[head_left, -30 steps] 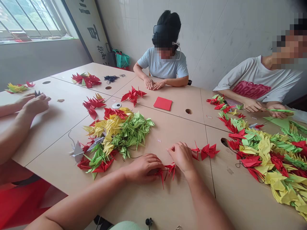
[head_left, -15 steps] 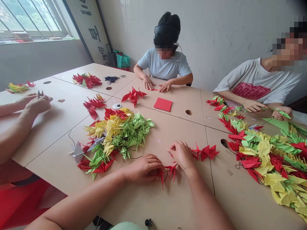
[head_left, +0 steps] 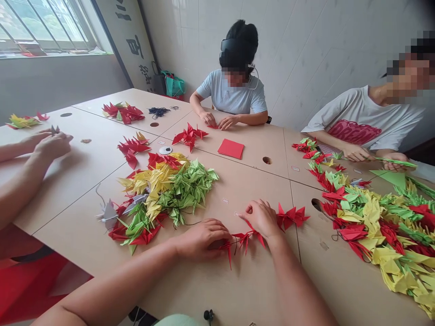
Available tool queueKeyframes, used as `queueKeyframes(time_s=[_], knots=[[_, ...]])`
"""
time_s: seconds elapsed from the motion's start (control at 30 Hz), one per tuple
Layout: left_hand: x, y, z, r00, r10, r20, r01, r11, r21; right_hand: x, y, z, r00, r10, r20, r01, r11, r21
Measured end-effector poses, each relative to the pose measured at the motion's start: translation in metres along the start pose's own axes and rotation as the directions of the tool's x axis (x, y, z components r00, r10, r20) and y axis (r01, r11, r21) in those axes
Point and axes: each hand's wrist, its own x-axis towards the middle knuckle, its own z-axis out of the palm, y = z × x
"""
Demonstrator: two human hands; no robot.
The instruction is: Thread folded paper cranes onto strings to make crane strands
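Note:
My left hand [head_left: 206,237] rests on the table, its fingers curled over a red folded-paper crane [head_left: 227,248] that is mostly hidden beneath them. My right hand [head_left: 261,221] is closed in a pinch on another red paper crane [head_left: 258,238]. Between the two hands a further red crane [head_left: 244,240] shows, with a dark thread passing by it. Just right of my right hand lie more red cranes [head_left: 292,216]. Left of my left hand stands a heap of yellow, green, red and grey cranes [head_left: 170,188].
Across the table a person folds red paper by a red paper stack [head_left: 231,148]. At right, another person holds a green strip near a long pile of cranes [head_left: 377,222]. Someone's hands [head_left: 50,142] are at the left. Round holes [head_left: 267,160] pierce the tabletop.
My right hand has shifted slightly, and more of the red crane beneath it shows. My left hand stays put. The person opposite has brought both hands closer together.

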Motion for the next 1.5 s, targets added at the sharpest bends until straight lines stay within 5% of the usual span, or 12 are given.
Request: queueKeyframes(time_s=[0.5, 0.97, 1.5], knots=[[0.000, 0.000, 0.000, 1.000, 0.006, -0.013, -0.006, 1.000, 0.002, 0.003, 0.003, -0.006, 0.998, 0.015, 0.054, -0.018, 0.998, 0.055], [0.000, -0.001, 0.001, 1.000, -0.003, 0.013, 0.003, 1.000, 0.008, 0.026, -0.047, 0.005, 0.996, -0.080, 0.046, 0.078, 0.996, 0.039], [-0.001, -0.002, 0.001, 1.000, 0.003, 0.001, -0.003, 1.000, -0.021, 0.031, -0.054, 0.011, 0.999, -0.049, 0.004, 0.049, 0.999, 0.010]])
